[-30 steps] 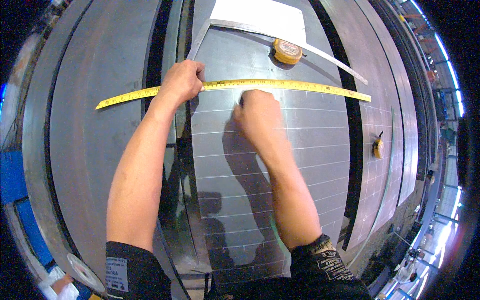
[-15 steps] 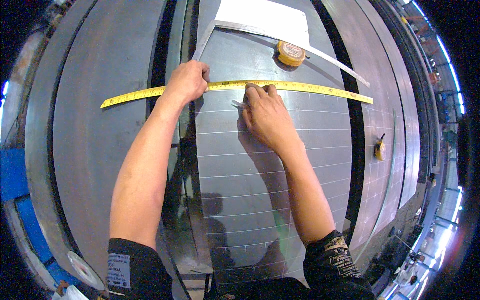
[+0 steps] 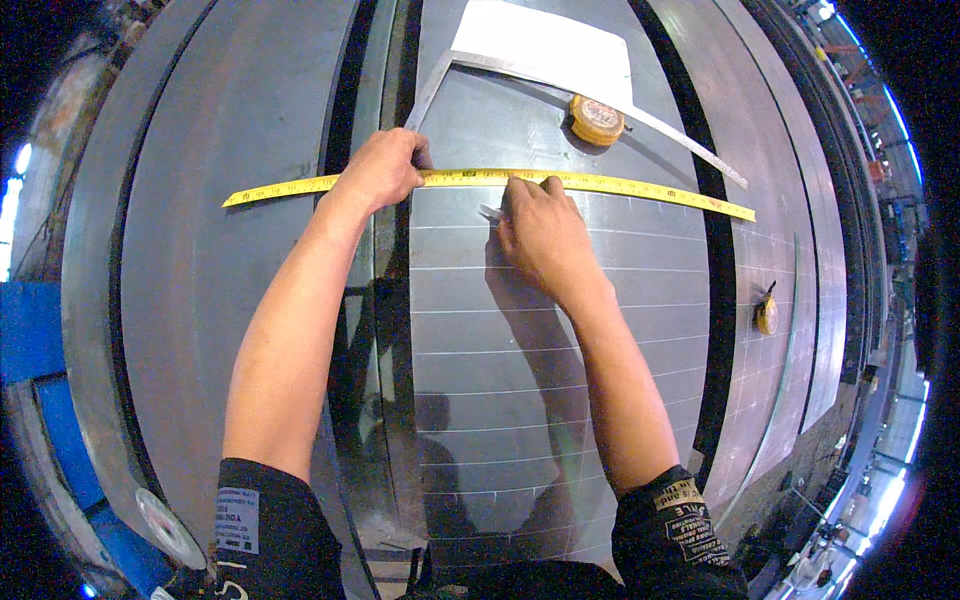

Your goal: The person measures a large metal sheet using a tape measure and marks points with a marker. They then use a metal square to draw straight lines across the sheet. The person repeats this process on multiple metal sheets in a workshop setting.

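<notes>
A yellow measuring tape strip [image 3: 640, 187] lies across a dark steel plate [image 3: 560, 310] scribed with pale parallel lines. My left hand [image 3: 385, 168] pinches the strip by the plate's left edge. Lower on the strip's middle, my right hand [image 3: 545, 230] is closed around a slim whitish stick [image 3: 490, 212], whose end shows left of the fingers. Its fingertips touch the strip's near edge. Beyond the hands rests a metal square [image 3: 590, 88]; its short arm runs down toward my left hand. A yellow tape measure case [image 3: 597, 121] sits beside its long arm.
A white sheet [image 3: 545, 45] lies behind the square. Dark gaps [image 3: 718, 330] separate the plate from its neighbours. On the gridded plate at right is a second, small tape measure [image 3: 766, 315]. A pale disc [image 3: 170, 530] and blue panels [image 3: 30, 330] stand at lower left.
The view has shifted slightly, so the plate and tools appear a little further right and lower. Both hands keep nearly the same places along the strip.
</notes>
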The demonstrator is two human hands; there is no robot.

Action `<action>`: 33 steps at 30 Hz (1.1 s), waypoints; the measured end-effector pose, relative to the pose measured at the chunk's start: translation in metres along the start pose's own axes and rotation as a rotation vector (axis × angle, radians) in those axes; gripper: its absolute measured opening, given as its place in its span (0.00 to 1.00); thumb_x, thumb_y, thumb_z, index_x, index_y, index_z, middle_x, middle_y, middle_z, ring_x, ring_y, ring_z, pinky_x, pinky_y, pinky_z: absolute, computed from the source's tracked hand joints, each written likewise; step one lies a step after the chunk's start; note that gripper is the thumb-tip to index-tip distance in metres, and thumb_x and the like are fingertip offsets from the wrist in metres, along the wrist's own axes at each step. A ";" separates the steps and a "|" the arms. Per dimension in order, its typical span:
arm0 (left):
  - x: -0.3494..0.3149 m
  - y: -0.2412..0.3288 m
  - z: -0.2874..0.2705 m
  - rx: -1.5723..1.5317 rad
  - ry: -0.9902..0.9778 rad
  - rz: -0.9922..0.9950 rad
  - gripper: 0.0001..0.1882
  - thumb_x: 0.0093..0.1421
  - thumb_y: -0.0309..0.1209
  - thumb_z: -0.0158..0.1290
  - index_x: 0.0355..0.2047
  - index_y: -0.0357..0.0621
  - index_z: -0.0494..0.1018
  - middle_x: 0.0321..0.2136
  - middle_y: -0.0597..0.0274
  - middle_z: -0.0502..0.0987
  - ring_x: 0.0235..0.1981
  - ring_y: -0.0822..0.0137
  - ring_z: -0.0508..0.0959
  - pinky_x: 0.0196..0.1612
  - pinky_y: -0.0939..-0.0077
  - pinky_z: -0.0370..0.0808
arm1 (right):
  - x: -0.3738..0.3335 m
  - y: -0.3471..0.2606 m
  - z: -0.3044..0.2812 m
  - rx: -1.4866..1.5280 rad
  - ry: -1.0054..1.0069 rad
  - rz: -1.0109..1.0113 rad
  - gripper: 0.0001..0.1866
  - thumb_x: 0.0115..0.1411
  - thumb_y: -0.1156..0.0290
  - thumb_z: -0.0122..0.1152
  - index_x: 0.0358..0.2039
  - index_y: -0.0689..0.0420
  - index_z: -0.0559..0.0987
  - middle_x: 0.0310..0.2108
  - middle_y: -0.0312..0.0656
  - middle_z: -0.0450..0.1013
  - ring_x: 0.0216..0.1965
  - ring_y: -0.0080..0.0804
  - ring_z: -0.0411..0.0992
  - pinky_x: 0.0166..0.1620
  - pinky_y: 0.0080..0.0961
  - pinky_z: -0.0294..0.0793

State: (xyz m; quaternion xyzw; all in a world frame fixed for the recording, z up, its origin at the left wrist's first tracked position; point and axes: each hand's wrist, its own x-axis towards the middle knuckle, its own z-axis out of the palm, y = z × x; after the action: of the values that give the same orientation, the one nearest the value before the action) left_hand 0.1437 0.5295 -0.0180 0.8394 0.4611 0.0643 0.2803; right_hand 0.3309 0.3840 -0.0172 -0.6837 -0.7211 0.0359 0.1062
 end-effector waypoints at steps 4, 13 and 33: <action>0.001 -0.010 0.005 0.029 0.034 0.020 0.08 0.48 0.22 0.62 0.31 0.41 0.81 0.32 0.46 0.82 0.38 0.47 0.82 0.44 0.57 0.77 | 0.007 -0.001 -0.003 0.001 -0.031 0.002 0.13 0.57 0.69 0.58 0.40 0.63 0.74 0.39 0.52 0.77 0.47 0.53 0.72 0.48 0.45 0.75; 0.003 -0.008 0.009 0.052 0.056 0.030 0.07 0.48 0.21 0.59 0.30 0.40 0.79 0.31 0.45 0.81 0.38 0.46 0.81 0.43 0.56 0.76 | 0.013 -0.037 0.011 0.402 0.087 0.272 0.14 0.61 0.69 0.57 0.41 0.67 0.73 0.37 0.60 0.75 0.40 0.60 0.75 0.45 0.50 0.76; 0.004 -0.009 0.009 0.016 0.066 0.044 0.07 0.49 0.20 0.56 0.29 0.39 0.79 0.32 0.44 0.81 0.39 0.45 0.81 0.43 0.56 0.77 | 0.021 -0.056 0.035 0.480 0.119 0.373 0.12 0.59 0.68 0.60 0.34 0.66 0.76 0.32 0.61 0.77 0.37 0.60 0.76 0.44 0.49 0.74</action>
State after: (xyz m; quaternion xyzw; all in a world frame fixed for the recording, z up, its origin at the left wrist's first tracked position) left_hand 0.1426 0.5323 -0.0312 0.8490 0.4523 0.0943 0.2566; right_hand 0.2680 0.4046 -0.0381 -0.7606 -0.5467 0.1839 0.2980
